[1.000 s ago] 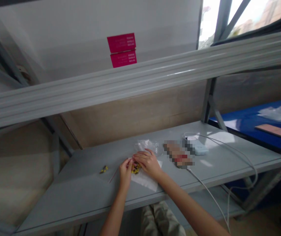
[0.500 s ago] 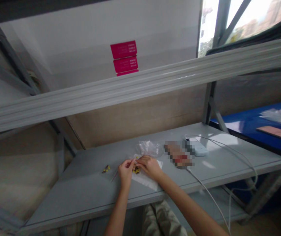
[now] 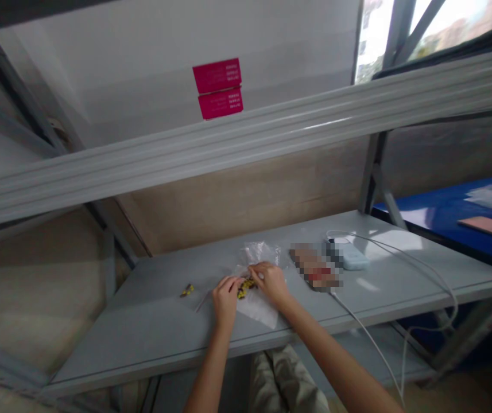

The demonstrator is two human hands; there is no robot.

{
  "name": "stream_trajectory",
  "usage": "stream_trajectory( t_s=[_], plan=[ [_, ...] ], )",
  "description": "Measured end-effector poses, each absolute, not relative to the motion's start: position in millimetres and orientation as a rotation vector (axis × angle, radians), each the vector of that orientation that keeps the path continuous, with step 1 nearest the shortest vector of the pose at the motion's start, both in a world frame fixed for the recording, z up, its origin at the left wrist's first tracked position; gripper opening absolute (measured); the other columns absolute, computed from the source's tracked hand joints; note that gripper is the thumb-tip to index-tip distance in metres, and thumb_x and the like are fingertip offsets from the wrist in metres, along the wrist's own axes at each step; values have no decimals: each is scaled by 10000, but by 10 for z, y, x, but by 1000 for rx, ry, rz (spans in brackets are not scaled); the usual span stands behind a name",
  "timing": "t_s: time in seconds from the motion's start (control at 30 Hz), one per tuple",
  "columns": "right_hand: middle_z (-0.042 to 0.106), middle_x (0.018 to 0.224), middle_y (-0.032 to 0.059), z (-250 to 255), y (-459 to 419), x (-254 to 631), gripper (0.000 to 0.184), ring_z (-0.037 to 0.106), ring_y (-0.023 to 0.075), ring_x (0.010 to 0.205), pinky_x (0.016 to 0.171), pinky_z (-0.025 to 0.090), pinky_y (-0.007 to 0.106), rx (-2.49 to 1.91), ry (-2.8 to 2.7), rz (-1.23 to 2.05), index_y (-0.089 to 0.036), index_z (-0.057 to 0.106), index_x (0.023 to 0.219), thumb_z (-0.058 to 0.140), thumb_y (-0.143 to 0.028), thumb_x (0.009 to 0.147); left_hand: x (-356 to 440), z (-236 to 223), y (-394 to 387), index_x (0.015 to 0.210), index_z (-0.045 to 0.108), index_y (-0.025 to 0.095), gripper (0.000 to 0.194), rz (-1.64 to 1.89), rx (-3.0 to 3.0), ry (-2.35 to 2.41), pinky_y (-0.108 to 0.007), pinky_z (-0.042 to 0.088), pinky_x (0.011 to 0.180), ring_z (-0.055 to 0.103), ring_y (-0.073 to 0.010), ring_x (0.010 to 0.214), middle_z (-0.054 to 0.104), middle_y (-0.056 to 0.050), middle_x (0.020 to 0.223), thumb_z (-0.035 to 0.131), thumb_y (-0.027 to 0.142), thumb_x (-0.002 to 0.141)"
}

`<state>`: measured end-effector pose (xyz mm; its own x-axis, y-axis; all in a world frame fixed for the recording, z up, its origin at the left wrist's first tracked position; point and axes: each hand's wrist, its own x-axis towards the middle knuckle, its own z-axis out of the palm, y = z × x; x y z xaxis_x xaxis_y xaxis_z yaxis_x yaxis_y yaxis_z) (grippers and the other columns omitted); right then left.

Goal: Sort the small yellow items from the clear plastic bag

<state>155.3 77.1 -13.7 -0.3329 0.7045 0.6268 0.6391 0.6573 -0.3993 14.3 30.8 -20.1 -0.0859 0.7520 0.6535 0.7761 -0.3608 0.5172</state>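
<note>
Both my hands rest on the grey metal shelf [image 3: 151, 321], close together over a small heap of yellow and black pieces [image 3: 246, 287]. That heap lies on a white sheet [image 3: 258, 307]. My left hand [image 3: 225, 297] has its fingers curled beside the heap's left edge. My right hand [image 3: 271, 281] has its fingertips pinched at the top of the heap; what they hold is too small to make out. A crumpled clear plastic bag [image 3: 260, 252] lies just behind my right hand. One loose yellow and black piece [image 3: 186, 291] sits apart to the left.
A thin stick [image 3: 202, 300] lies left of my left hand. A light blue device [image 3: 349, 258] with a white cable [image 3: 401, 269] sits to the right, beside a blurred-out object. A shelf beam crosses overhead. Pink boxes [image 3: 219, 87] stand on the upper shelf. A blue table [image 3: 439, 212] is at right.
My right hand has shifted slightly back toward the plastic bag and its fingers have drawn into a pinch. The left hand stays beside the heap. The view has shifted a little.
</note>
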Motion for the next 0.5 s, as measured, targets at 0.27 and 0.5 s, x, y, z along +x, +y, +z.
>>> stream_trajectory(
  t_s=[0.27,0.5],
  plan=[
    [690,821,58,-140,736,1592,289,618,152,734,677,425,238,-980,-2017,157,-196,674,855,412,-316,884,147,-130,249,927,584,173,179,-1376,-1861,-1542,-381,404,881,536,-224,1022,597,-114,1065,466,223,804],
    [694,764,50,-151,727,1569,296,614,160,734,737,426,268,-899,-2077,159,-202,689,806,426,-315,877,145,-109,227,1322,300,196,620,-1059,-2020,-1609,-589,46,1053,335,-283,1270,470,-130,1305,545,357,776]
  ],
)
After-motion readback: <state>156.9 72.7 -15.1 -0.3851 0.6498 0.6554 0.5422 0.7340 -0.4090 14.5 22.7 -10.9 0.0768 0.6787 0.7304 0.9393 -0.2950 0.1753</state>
